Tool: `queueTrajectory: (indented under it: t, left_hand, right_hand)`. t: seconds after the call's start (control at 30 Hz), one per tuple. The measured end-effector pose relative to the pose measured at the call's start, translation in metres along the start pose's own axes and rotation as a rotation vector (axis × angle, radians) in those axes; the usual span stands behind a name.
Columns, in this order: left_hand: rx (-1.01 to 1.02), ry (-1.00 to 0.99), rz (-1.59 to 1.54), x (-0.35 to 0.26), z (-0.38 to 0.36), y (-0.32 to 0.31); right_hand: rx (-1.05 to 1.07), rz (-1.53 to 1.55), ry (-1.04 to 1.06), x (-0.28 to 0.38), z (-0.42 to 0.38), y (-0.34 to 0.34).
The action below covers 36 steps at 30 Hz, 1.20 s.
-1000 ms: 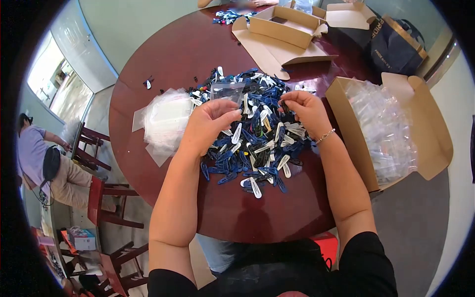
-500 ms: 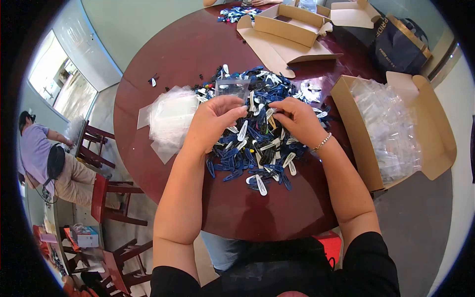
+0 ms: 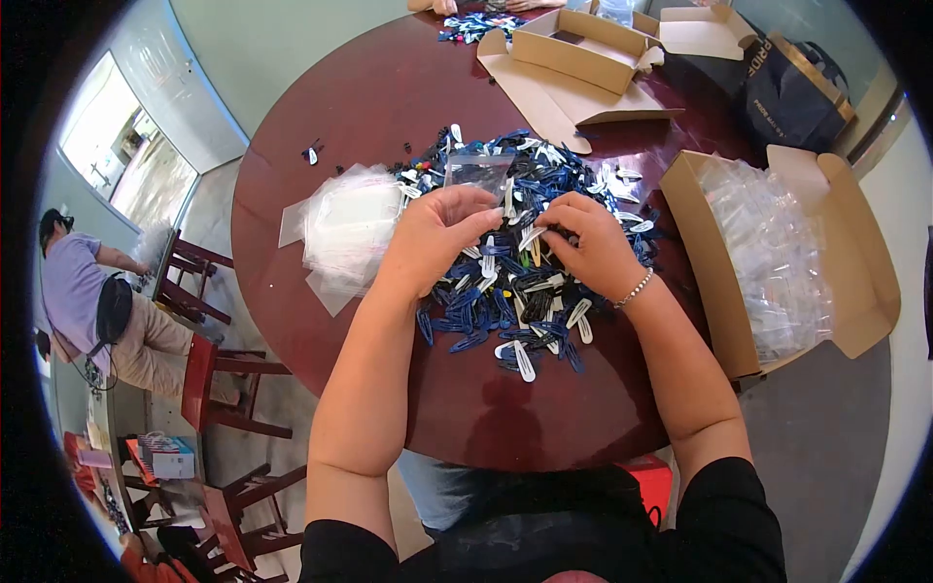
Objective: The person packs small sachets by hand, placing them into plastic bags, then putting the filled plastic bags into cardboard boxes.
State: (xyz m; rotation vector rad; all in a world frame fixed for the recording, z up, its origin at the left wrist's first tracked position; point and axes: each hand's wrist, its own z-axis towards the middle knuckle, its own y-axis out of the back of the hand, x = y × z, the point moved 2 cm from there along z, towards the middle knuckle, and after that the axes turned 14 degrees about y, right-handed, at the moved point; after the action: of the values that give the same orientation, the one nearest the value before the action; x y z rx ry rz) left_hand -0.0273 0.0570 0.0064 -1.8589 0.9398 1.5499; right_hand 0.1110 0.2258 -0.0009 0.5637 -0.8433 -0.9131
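Note:
A heap of blue, white and black snap hair clips (image 3: 466, 317) spreads over the round table in front of me. My left hand (image 3: 428, 243) is closed on a small clear plastic bag (image 3: 478, 169), which sticks up beyond my fingers over the heap. My right hand (image 3: 595, 251) pinches a white hair clip (image 3: 531, 237) between thumb and fingers, just right of my left fingertips. Beside my left hand lies a loose stack of clear plastic bags (image 3: 348, 216) with their edges fanned out.
An open cardboard box (image 3: 714, 291) full of clear bags stands at the right. Farther back are another open box (image 3: 573, 56), a dark tote bag (image 3: 797, 97) and a second clip pile (image 3: 476, 27) near another person's hands. At left, a person (image 3: 87, 282) stands by red chairs (image 3: 209, 384).
The view has shifted slightly, so the table sits a little farther right. The white clip in my right hand shows more plainly now. My left hand keeps hold of the bag.

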Motion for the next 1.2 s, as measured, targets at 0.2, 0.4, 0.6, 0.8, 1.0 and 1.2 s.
queueTrajectory:
  t: [0.2,0.4,0.6,0.8,1.0,1.2]
  left_hand:
    - [0.015,-0.016,-0.030,0.002,0.002,0.001]
    - [0.003,-0.025,-0.070,0.001,0.001,0.001]
    - [0.011,-0.033,-0.045,0.004,0.004,0.002]
    - [0.007,-0.055,-0.096,0.006,0.005,0.001]
    - [-0.009,-0.041,-0.068,0.005,0.004,0.001]
    - [0.007,-0.054,-0.062,0.004,0.004,0.003]
  right_hand:
    - [-0.069,-0.022,0.199,0.030,0.009,0.000]
    - [0.029,-0.182,0.151,0.039,0.008,-0.019]
    - [0.005,-0.179,0.132,0.044,0.010,-0.018]
    - [0.082,-0.389,0.282,0.053,0.008,-0.025]
    - [0.153,-0.352,0.210,0.060,0.005,-0.033]
    - [0.057,0.060,-0.054,0.050,0.008,-0.030]
